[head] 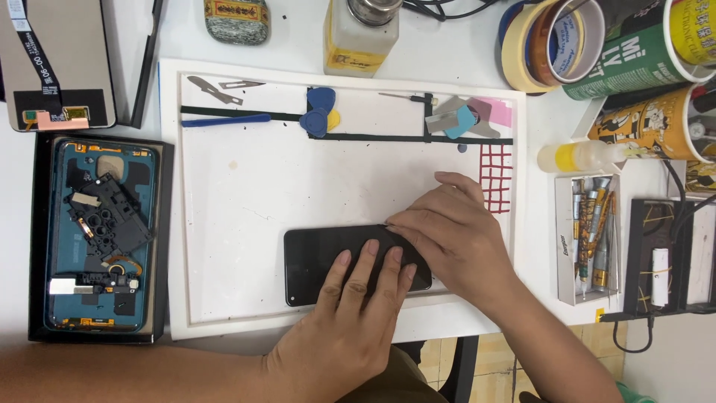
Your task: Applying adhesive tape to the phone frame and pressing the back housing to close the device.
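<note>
Black glass under both hands: the flat black rectangular phone (pixel 328 257) lies on the white framed work mat (pixel 246 194), and the left hand (pixel 350 328) presses down on it with fingers spread flat, gripping nothing. The right hand (pixel 455 231) lies open across the phone's right end, fingertips on its upper edge. Well left of the left hand sits an opened blue phone body (pixel 97 231) in a black tray. Beyond the right hand, blue plastic picks (pixel 319 112) rest on the mat.
</note>
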